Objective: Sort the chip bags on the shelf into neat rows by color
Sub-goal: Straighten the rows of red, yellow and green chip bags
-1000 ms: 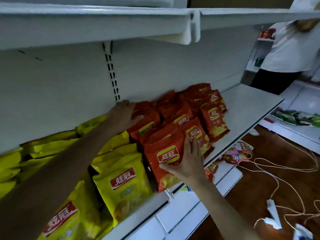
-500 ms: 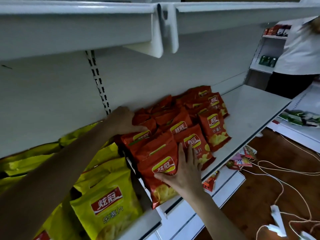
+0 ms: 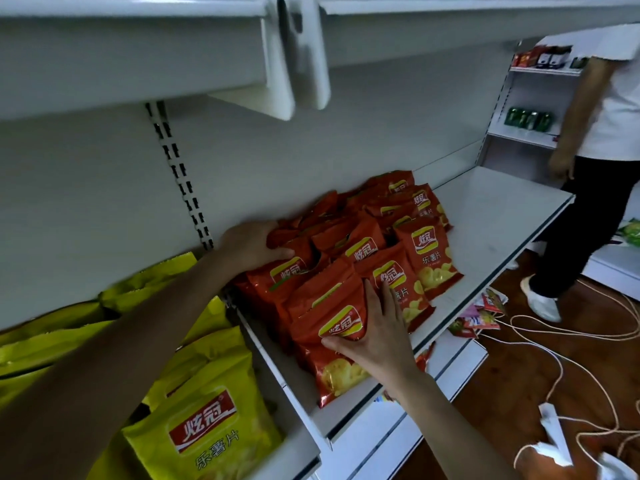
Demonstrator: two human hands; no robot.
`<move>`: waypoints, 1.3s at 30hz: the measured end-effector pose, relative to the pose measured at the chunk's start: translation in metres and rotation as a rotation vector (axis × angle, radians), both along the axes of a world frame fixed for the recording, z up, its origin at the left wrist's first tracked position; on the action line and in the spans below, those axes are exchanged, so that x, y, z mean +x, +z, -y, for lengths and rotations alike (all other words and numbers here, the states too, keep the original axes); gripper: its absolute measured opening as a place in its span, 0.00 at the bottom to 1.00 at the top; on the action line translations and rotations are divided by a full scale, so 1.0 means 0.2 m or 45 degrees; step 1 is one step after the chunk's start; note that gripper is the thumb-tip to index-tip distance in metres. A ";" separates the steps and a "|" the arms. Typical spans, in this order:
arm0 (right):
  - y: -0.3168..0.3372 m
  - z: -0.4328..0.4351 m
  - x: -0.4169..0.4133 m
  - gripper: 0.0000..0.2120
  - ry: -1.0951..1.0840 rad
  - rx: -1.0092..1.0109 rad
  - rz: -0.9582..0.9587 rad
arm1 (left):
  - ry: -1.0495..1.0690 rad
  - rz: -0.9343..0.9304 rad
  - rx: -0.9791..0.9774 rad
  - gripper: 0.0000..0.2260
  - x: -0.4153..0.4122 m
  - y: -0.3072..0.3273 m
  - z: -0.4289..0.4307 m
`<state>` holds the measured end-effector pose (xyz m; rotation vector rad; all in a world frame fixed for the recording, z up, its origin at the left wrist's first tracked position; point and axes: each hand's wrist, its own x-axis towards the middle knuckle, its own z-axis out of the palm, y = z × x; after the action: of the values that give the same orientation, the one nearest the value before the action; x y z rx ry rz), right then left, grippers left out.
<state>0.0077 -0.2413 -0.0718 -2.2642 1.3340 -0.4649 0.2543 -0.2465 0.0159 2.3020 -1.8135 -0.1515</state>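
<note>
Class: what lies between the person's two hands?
In the head view, red chip bags fill the stretch between the left hand and the right hand.

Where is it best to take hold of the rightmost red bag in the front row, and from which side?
Probably from the right. The bag stands upright, leaning back, and its top edge is free, so pinch there. The shelf on that side is bare, while red bags crowd its left.
</note>
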 end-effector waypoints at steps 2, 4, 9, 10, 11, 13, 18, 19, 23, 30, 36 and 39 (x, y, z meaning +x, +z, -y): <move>0.00 0.02 -0.01 0.65 0.001 0.005 -0.006 | 0.016 -0.008 -0.005 0.26 -0.01 0.00 0.02; 0.01 0.05 -0.02 0.66 0.003 -0.004 -0.001 | 0.032 -0.018 -0.004 0.26 -0.02 0.00 0.04; -0.01 0.14 -0.06 0.65 0.010 -0.016 0.035 | 0.065 -0.058 -0.018 0.25 -0.09 0.00 0.10; -0.01 0.16 -0.07 0.65 0.014 -0.014 0.042 | 0.072 -0.076 -0.023 0.25 -0.11 -0.01 0.12; -0.01 0.18 -0.09 0.66 0.018 -0.014 0.047 | 0.077 -0.092 -0.028 0.25 -0.12 -0.01 0.14; -0.01 0.24 -0.12 0.66 0.026 -0.011 0.052 | 0.093 -0.104 -0.033 0.25 -0.15 -0.01 0.18; -0.01 0.35 -0.17 0.65 0.034 -0.024 0.054 | 0.131 -0.109 -0.019 0.26 -0.23 -0.01 0.28; -0.01 0.38 -0.19 0.65 0.033 -0.022 0.057 | 0.140 -0.111 -0.019 0.26 -0.25 -0.01 0.31; 0.00 0.51 -0.26 0.66 0.053 -0.012 0.054 | 0.175 -0.133 -0.021 0.27 -0.32 -0.02 0.41; 0.00 0.67 -0.34 0.66 0.068 -0.015 0.055 | 0.224 -0.139 -0.052 0.25 -0.40 -0.02 0.56; -0.01 0.77 -0.38 0.66 0.054 -0.016 0.068 | 0.207 -0.132 -0.051 0.25 -0.43 -0.03 0.67; -0.01 0.82 -0.40 0.65 0.049 -0.009 0.085 | 0.204 -0.130 -0.057 0.25 -0.45 -0.03 0.73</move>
<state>-0.0725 -0.4046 -0.0744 -2.2553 1.2560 -0.5277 0.1642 -0.3916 0.0094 2.3506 -1.5615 -0.1978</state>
